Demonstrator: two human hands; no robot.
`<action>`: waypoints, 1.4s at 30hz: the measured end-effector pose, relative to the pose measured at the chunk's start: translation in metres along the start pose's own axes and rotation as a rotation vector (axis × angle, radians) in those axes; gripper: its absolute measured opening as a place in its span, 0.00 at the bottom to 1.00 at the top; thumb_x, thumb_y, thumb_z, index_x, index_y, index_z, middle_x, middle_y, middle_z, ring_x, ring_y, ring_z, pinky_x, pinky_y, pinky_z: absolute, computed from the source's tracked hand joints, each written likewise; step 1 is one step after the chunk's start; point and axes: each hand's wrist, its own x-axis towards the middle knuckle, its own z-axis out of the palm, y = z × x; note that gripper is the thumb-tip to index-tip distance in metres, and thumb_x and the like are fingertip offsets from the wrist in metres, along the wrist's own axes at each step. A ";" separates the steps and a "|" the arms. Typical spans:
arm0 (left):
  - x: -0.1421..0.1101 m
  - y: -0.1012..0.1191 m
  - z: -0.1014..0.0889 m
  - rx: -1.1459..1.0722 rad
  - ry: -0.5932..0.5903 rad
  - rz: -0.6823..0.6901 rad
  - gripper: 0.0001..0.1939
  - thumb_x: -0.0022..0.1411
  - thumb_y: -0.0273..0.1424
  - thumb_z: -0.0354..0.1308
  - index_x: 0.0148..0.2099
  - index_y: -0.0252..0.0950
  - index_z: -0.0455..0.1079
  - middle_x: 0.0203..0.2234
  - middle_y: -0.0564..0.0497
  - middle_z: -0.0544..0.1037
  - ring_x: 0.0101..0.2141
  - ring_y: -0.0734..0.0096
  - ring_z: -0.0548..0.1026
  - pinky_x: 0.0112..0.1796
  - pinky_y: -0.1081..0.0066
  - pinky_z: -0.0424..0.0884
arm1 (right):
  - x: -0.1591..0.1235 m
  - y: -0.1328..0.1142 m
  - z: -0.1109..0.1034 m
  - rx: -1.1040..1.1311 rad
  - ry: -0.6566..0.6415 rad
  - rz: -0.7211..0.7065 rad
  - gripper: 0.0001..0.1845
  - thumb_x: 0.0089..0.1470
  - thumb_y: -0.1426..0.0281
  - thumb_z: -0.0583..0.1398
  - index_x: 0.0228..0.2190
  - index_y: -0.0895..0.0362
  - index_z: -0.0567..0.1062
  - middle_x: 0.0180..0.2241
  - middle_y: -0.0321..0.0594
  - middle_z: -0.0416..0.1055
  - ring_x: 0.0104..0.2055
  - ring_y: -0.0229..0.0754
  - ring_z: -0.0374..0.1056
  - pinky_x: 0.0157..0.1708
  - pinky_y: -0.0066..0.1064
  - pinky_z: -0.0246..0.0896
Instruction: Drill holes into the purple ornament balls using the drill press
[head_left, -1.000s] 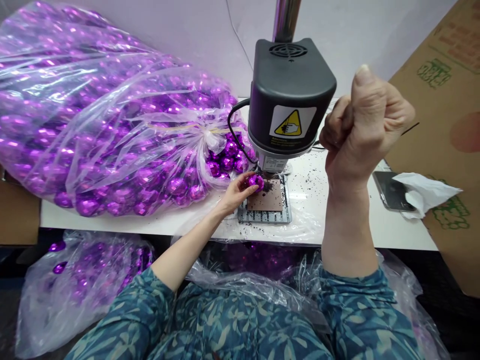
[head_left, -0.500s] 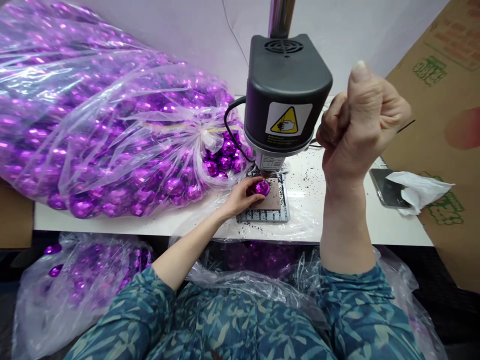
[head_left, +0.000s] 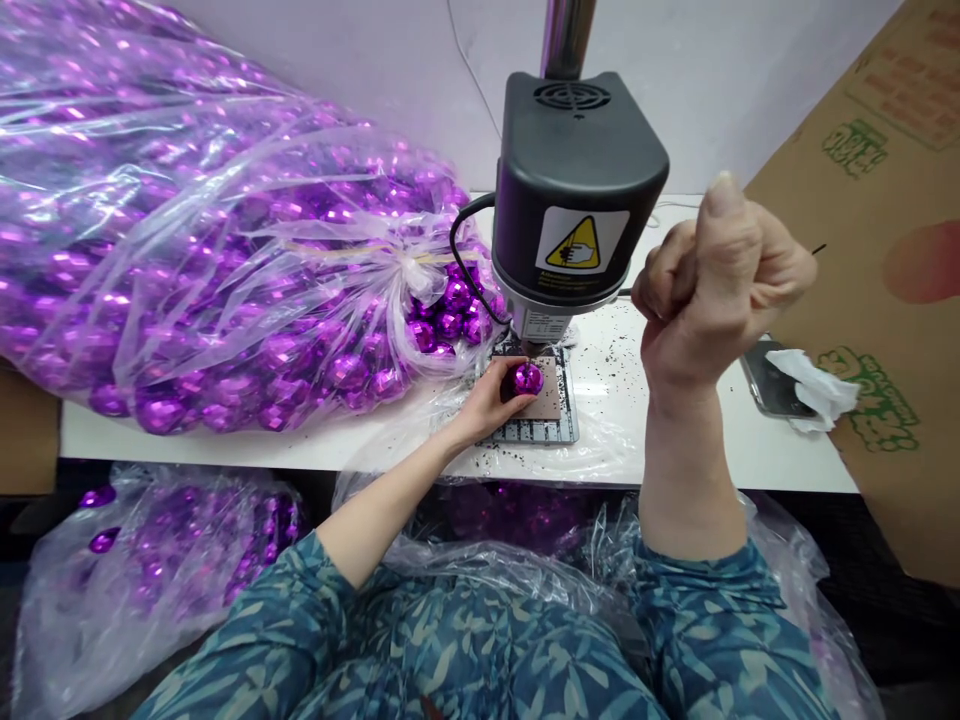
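My left hand (head_left: 491,398) grips a shiny purple faceted ball (head_left: 526,379) and holds it on the brown pad (head_left: 551,400) directly under the black head of a bench drill press (head_left: 577,190). My right hand (head_left: 716,285) is raised beside the machine's right side, clenched in a fist around its thin lever, of which only the dark tip shows past my knuckles. A large clear plastic bag of purple balls (head_left: 210,240) lies on the white table (head_left: 225,445) to the left, its open mouth next to my left hand.
A phone (head_left: 765,385) with a crumpled white tissue (head_left: 814,385) on it lies at the right. A cardboard box (head_left: 892,250) stands along the right side. Another bag of purple balls (head_left: 150,560) sits below the table's front edge. Dark shavings speckle the tabletop.
My left hand has shifted the purple ball to the right, onto the pad beneath the drill head. My right fist has come down a little with the lever.
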 end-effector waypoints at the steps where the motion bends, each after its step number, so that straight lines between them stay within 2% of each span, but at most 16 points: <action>1: 0.000 0.000 0.000 -0.012 -0.001 -0.005 0.29 0.63 0.37 0.70 0.62 0.38 0.66 0.56 0.40 0.76 0.56 0.52 0.77 0.58 0.50 0.74 | -0.005 -0.001 -0.002 -0.023 0.005 -0.009 0.36 0.59 0.54 0.62 0.15 0.56 0.47 0.11 0.29 0.47 0.13 0.26 0.46 0.15 0.30 0.39; 4: 0.001 -0.001 0.000 -0.041 -0.008 -0.021 0.28 0.63 0.37 0.70 0.62 0.38 0.66 0.56 0.40 0.76 0.56 0.51 0.77 0.59 0.50 0.73 | -0.021 -0.004 -0.007 -0.050 0.005 -0.022 0.36 0.61 0.56 0.61 0.14 0.57 0.48 0.11 0.30 0.48 0.13 0.27 0.46 0.16 0.33 0.38; 9: 0.001 -0.001 0.001 -0.055 -0.006 -0.038 0.28 0.63 0.37 0.70 0.61 0.38 0.66 0.56 0.41 0.77 0.56 0.52 0.76 0.59 0.51 0.72 | -0.038 -0.001 -0.015 -0.039 -0.016 -0.086 0.34 0.62 0.61 0.59 0.13 0.58 0.48 0.11 0.30 0.47 0.14 0.27 0.49 0.15 0.30 0.41; 17: 0.001 0.001 0.000 -0.089 -0.004 -0.038 0.27 0.63 0.37 0.70 0.60 0.37 0.67 0.55 0.40 0.77 0.57 0.51 0.76 0.60 0.51 0.72 | -0.047 0.019 -0.021 0.044 -0.053 -0.328 0.29 0.62 0.72 0.55 0.15 0.60 0.48 0.12 0.30 0.47 0.14 0.26 0.49 0.15 0.27 0.41; 26: 0.002 -0.002 0.002 -0.087 0.004 -0.051 0.27 0.62 0.38 0.71 0.59 0.37 0.68 0.54 0.41 0.77 0.56 0.51 0.76 0.59 0.51 0.72 | -0.052 0.038 -0.028 0.052 -0.051 -0.481 0.27 0.58 0.75 0.57 0.14 0.59 0.49 0.09 0.28 0.45 0.10 0.27 0.45 0.12 0.27 0.46; 31: -0.001 -0.002 0.004 -0.149 0.017 -0.055 0.28 0.61 0.38 0.71 0.59 0.37 0.67 0.55 0.40 0.77 0.57 0.51 0.76 0.60 0.50 0.71 | -0.063 0.043 -0.034 0.001 -0.056 -0.468 0.31 0.56 0.72 0.59 0.12 0.59 0.46 0.09 0.29 0.44 0.11 0.29 0.43 0.11 0.29 0.45; 34: 0.000 -0.003 0.006 -0.201 0.019 -0.059 0.29 0.61 0.37 0.71 0.59 0.37 0.65 0.54 0.40 0.77 0.56 0.53 0.77 0.59 0.51 0.72 | -0.065 0.037 -0.031 -0.038 -0.048 -0.417 0.33 0.56 0.70 0.60 0.12 0.58 0.45 0.08 0.30 0.43 0.11 0.29 0.42 0.11 0.30 0.43; 37: 0.001 -0.001 0.008 -0.185 0.045 -0.063 0.29 0.61 0.36 0.72 0.59 0.38 0.64 0.53 0.42 0.78 0.54 0.55 0.78 0.57 0.54 0.74 | -0.047 0.023 -0.021 -0.058 -0.002 -0.309 0.32 0.60 0.66 0.59 0.13 0.57 0.48 0.10 0.29 0.46 0.11 0.28 0.45 0.13 0.30 0.42; 39: -0.002 0.005 0.008 -0.118 0.115 -0.055 0.28 0.60 0.37 0.72 0.57 0.37 0.65 0.51 0.43 0.78 0.52 0.56 0.78 0.55 0.54 0.75 | -0.027 0.012 -0.013 -0.063 0.004 -0.206 0.30 0.62 0.64 0.59 0.14 0.57 0.52 0.11 0.29 0.49 0.12 0.27 0.47 0.13 0.29 0.41; 40: -0.008 0.010 0.008 -0.062 0.165 -0.043 0.27 0.60 0.38 0.72 0.56 0.37 0.65 0.50 0.42 0.78 0.51 0.55 0.79 0.53 0.54 0.76 | -0.018 0.007 -0.009 -0.047 0.005 -0.114 0.31 0.61 0.62 0.61 0.14 0.56 0.54 0.11 0.29 0.50 0.12 0.27 0.47 0.13 0.30 0.40; 42: -0.026 0.020 0.007 0.073 0.211 0.030 0.25 0.62 0.40 0.71 0.55 0.37 0.66 0.48 0.42 0.78 0.48 0.55 0.79 0.50 0.54 0.77 | -0.002 0.001 -0.004 -0.022 -0.030 -0.031 0.30 0.60 0.61 0.63 0.15 0.56 0.56 0.11 0.28 0.51 0.12 0.28 0.47 0.13 0.31 0.40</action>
